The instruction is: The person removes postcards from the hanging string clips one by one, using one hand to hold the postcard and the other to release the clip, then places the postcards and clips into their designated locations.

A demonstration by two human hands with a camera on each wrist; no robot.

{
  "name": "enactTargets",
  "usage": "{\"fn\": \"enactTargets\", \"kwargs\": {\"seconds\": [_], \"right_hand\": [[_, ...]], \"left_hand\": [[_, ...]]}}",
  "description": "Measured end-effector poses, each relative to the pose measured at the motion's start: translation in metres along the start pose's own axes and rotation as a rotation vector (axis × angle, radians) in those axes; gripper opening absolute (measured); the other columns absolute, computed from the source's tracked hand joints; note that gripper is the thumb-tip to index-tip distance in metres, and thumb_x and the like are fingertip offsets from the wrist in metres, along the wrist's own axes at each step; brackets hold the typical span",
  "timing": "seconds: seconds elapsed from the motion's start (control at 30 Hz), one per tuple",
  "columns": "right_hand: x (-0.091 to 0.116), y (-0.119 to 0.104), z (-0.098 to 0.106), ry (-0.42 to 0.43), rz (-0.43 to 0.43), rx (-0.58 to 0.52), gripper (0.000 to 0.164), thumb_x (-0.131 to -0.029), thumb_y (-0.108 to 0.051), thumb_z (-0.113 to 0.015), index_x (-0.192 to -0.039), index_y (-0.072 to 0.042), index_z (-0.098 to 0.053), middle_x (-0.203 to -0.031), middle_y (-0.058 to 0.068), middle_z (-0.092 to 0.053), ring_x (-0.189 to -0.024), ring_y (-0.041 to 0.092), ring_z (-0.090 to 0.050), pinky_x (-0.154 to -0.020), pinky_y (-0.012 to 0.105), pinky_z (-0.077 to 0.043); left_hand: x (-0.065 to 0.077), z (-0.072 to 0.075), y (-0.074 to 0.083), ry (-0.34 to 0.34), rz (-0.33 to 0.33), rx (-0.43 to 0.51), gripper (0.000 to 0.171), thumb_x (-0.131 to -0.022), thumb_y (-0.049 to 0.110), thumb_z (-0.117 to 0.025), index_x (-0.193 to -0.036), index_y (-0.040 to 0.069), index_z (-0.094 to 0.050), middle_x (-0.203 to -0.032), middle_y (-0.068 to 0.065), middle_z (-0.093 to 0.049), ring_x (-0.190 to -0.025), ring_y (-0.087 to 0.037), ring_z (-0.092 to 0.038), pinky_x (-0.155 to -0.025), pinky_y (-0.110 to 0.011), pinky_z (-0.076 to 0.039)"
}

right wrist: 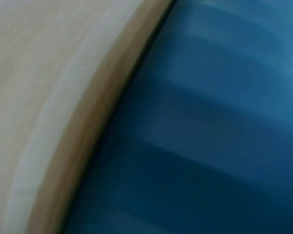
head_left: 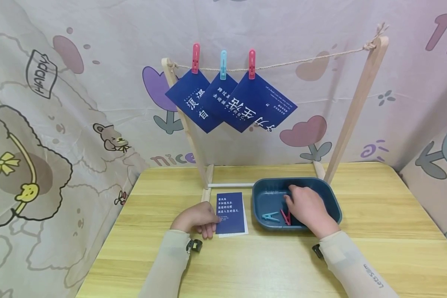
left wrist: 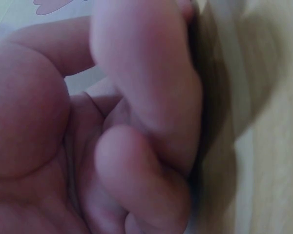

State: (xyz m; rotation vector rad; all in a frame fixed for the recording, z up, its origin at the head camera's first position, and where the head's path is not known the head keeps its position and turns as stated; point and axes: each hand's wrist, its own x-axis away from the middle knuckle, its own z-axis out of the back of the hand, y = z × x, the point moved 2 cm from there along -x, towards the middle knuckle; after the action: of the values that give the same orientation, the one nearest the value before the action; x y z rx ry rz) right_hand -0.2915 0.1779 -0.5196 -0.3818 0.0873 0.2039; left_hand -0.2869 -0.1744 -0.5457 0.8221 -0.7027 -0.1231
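My left hand (head_left: 197, 218) lies at the left edge of a dark blue card (head_left: 230, 213) with white writing, its thumb and index finger at that edge and apparently pinching it. The left wrist view shows the curled fingers (left wrist: 141, 83) close over the wooden table; the card is hidden there. Inside a dark blue plastic basin (head_left: 258, 198), my right hand (head_left: 307, 207) reaches down with thumb and index finger apart, nothing visible between them. A light blue clothespin (head_left: 270, 217) and a red clothespin (head_left: 286, 217) lie to its left. The right wrist view shows only the blurred basin wall (right wrist: 210, 117) and table.
Three dark blue cards (head_left: 197, 99) hang overlapping from a rope (head_left: 309, 59), held by two red clothespins (head_left: 251, 64) and one light blue clothespin (head_left: 223, 65). The rope spans a wooden frame (head_left: 352, 111) behind the basin. White paper (head_left: 231, 235) shows beneath the table card.
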Motion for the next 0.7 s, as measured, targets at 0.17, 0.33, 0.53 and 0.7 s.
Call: {"fn": "enactTargets", "kwargs": {"seconds": [0.17, 0.33, 0.53, 0.7], "right_hand": [[-0.0003, 0.0003, -0.0004, 0.000, -0.002, -0.003, 0.037, -0.098, -0.024, -0.066, -0.121, 0.005, -0.067, -0.099, 0.020, -0.074, -0.071, 0.022, -0.064, -0.077, 0.053, -0.060], [-0.0011, 0.0002, -0.0009, -0.001, 0.002, 0.001, 0.038, -0.098, -0.024, -0.067, -0.122, 0.005, -0.066, -0.105, 0.023, -0.073, -0.075, 0.025, -0.067, -0.080, 0.056, -0.059], [-0.0013, 0.0006, -0.0015, -0.007, -0.004, -0.003, 0.038, -0.098, -0.024, -0.067, -0.122, 0.005, -0.066, -0.101, 0.021, -0.074, -0.072, 0.022, -0.065, -0.079, 0.055, -0.059], [-0.0015, 0.0002, -0.0014, -0.011, -0.003, -0.006, 0.038, -0.098, -0.024, -0.067, -0.121, 0.005, -0.067, -0.095, 0.019, -0.073, -0.069, 0.021, -0.063, -0.074, 0.052, -0.059]], "left_hand": [[-0.0008, 0.0000, -0.0005, 0.002, 0.002, -0.004, 0.037, -0.098, 0.024, -0.063, -0.069, 0.002, -0.072, -0.061, -0.013, -0.071, -0.041, -0.014, -0.062, -0.036, -0.018, -0.038], [-0.0017, 0.0000, -0.0012, 0.005, 0.007, 0.000, 0.037, -0.098, 0.023, -0.063, -0.068, 0.002, -0.071, -0.061, -0.013, -0.071, -0.041, -0.014, -0.062, -0.036, -0.018, -0.038], [-0.0022, -0.0003, -0.0017, 0.002, 0.012, 0.006, 0.038, -0.098, 0.024, -0.063, -0.068, 0.002, -0.071, -0.061, -0.013, -0.071, -0.041, -0.014, -0.062, -0.036, -0.018, -0.038], [-0.0022, -0.0004, -0.0015, 0.000, 0.017, 0.010, 0.038, -0.098, 0.024, -0.063, -0.068, 0.002, -0.071, -0.061, -0.013, -0.071, -0.041, -0.014, -0.062, -0.036, -0.018, -0.038]]}}
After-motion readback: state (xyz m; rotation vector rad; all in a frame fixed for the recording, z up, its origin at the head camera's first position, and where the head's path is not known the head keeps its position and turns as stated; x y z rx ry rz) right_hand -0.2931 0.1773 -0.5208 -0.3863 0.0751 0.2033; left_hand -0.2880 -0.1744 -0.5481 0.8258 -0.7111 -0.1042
